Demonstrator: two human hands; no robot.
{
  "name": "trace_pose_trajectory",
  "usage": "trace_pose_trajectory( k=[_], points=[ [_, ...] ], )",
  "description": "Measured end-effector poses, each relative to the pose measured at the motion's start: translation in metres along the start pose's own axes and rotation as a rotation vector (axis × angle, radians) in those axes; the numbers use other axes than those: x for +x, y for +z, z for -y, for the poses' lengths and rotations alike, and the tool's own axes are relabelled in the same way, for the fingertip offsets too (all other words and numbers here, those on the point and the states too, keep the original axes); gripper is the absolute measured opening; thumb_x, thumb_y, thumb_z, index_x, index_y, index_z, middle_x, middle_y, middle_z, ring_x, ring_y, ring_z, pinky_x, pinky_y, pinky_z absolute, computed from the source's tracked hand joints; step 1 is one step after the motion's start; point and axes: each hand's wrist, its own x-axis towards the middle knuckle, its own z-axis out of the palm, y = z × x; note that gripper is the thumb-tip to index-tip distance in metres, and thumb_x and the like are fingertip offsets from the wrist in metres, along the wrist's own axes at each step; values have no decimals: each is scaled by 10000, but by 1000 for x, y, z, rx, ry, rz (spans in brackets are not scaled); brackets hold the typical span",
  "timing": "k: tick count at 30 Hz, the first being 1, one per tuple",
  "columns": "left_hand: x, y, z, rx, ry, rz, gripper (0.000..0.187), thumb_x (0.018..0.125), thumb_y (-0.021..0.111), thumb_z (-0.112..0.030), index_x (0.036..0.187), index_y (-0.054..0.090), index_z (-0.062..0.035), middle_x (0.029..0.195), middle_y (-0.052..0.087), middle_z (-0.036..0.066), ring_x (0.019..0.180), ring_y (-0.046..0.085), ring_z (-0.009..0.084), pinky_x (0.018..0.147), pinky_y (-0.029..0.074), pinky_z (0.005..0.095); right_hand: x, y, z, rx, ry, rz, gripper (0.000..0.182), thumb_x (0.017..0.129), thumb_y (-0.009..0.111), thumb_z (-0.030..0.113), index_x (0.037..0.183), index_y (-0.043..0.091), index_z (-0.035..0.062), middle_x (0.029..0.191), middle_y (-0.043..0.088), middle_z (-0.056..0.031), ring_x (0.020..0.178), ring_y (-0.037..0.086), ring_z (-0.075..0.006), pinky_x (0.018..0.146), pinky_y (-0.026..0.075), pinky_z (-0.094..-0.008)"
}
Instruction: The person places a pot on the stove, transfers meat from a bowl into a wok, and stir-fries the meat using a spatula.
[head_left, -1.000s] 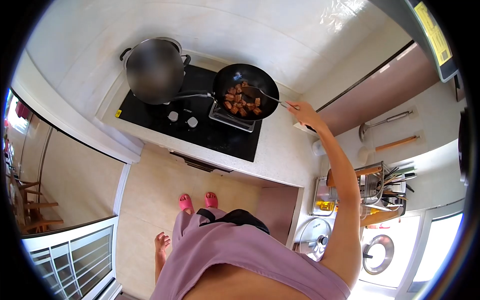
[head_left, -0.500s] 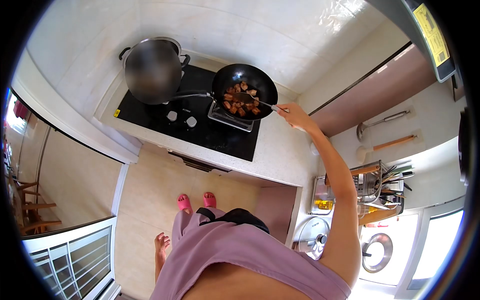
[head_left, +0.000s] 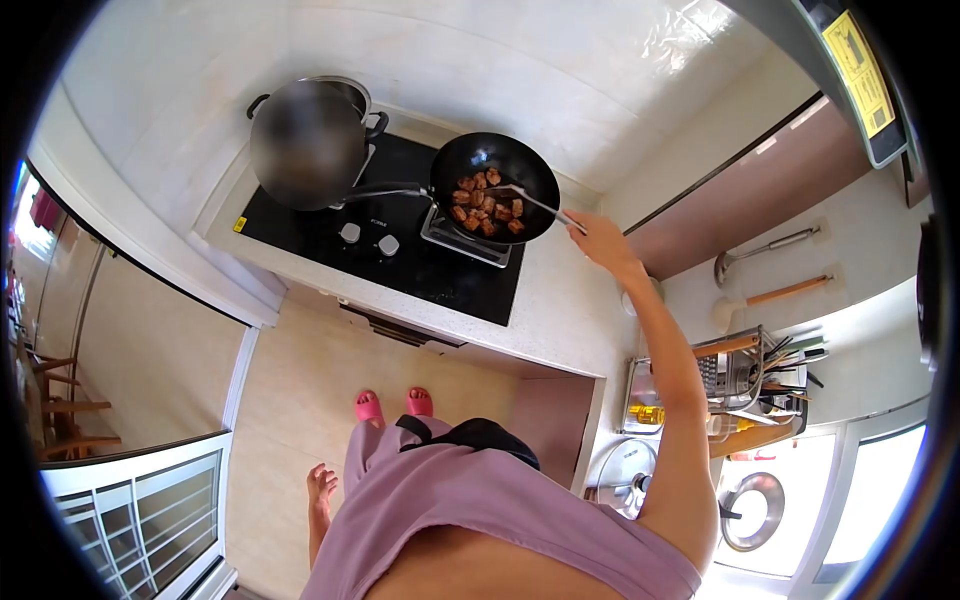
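Note:
My right hand [head_left: 602, 243] is closed round the handle of a metal spatula [head_left: 541, 203], just past the right rim of a black wok [head_left: 520, 165]. The spatula reaches into the wok, its blade over or among several browned meat chunks [head_left: 487, 203]. The wok sits on the right burner of a black stove [head_left: 400, 270], its handle pointing left. My left hand [head_left: 321, 483] hangs low beside my body above the floor, holding nothing, with its fingers apart and slightly curled.
A pot [head_left: 308, 145] with dark handles stands on the left burner, partly blurred. At the right are a utensil rack [head_left: 735, 370], a glass lid [head_left: 628, 472] and hanging ladles [head_left: 760, 250]. A sliding door [head_left: 150, 520] stands lower left.
The spatula has turned, so its blade no longer lies flat over the meat, and the chunks have shifted. My right hand has moved slightly right and down. The view has shifted slightly.

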Motion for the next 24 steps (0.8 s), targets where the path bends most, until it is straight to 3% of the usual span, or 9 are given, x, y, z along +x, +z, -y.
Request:
trace_pose_trajectory(
  k=[3, 5, 10, 14, 16, 18, 19, 21, 24],
  points=[
    [-10, 2, -9, -8, -131, -20, 377, 854, 485, -177, 1215, 412, -97, 976, 564, 101, 740, 578, 187, 697, 472, 347, -3, -16, 18, -236, 170, 93, 319, 816, 513, 165, 1124, 547, 87, 757, 603, -191, 701, 582, -362, 627, 468, -420],
    [-12, 4, -10, 5, -122, -5, 384, 849, 495, -184, 1214, 413, -96, 958, 566, 94, 709, 571, 174, 684, 471, 338, -5, -3, 10, -461, 3, 70, 336, 808, 527, 170, 1141, 545, 128, 670, 592, -151, 615, 589, -325, 556, 471, -409],
    [-11, 6, -16, 2, -114, -5, 417, 841, 522, -229, 1217, 405, -92, 987, 558, 100, 733, 569, 175, 705, 473, 337, -7, 44, -5, -675, 31, 184, 394, 803, 534, 175, 1195, 504, 151, 615, 579, -102, 562, 596, -259, 495, 471, -394],
    [-5, 5, -19, -53, -66, -42, 423, 848, 512, -243, 1226, 398, -92, 1013, 554, 109, 793, 578, 203, 731, 474, 356, -7, 21, 0, -551, 107, 118, 370, 829, 507, 186, 1188, 495, 99, 660, 594, -130, 588, 591, -301, 514, 474, -401],
    [7, -1, -14, -22, 5, 43, 427, 849, 512, -251, 1229, 397, -94, 1021, 557, 113, 839, 584, 235, 743, 474, 375, -11, 14, -13, -496, 154, 100, 347, 837, 496, 190, 1167, 510, 86, 677, 598, -142, 602, 592, -312, 519, 472, -400],
    [11, -1, -6, 15, 2, 51, 421, 851, 508, -253, 1226, 400, -96, 1023, 557, 114, 855, 584, 245, 747, 473, 378, -9, 21, -31, -189, 100, -147, 305, 843, 478, 199, 1115, 545, 80, 716, 598, -182, 660, 591, -340, 563, 468, -403],
    [15, -3, -4, 51, 3, 57, 416, 853, 504, -256, 1224, 403, -98, 1026, 556, 116, 870, 583, 254, 751, 472, 381, -6, 25, -40, -188, 105, -150, 305, 843, 478, 199, 1115, 545, 80, 716, 598, -182, 660, 591, -340, 563, 468, -403],
    [8, -1, -12, 7, -50, 56, 477, 830, 547, -270, 1220, 381, -53, 1060, 506, 155, 949, 533, 277, 781, 464, 423, 5, 27, -29, 42, 414, 65, 290, 837, 481, 190, 1088, 563, 70, 759, 593, -211, 715, 584, -362, 620, 461, -411],
    [7, -1, -12, -3, -81, 41, 602, 800, 582, -324, 1251, 332, -13, 1129, 448, 214, 1030, 482, 332, 821, 445, 477, 9, 33, -12, 303, 614, 76, 301, 833, 488, 175, 1103, 552, 58, 775, 594, -211, 745, 565, -386, 671, 451, -429]
  ],
)
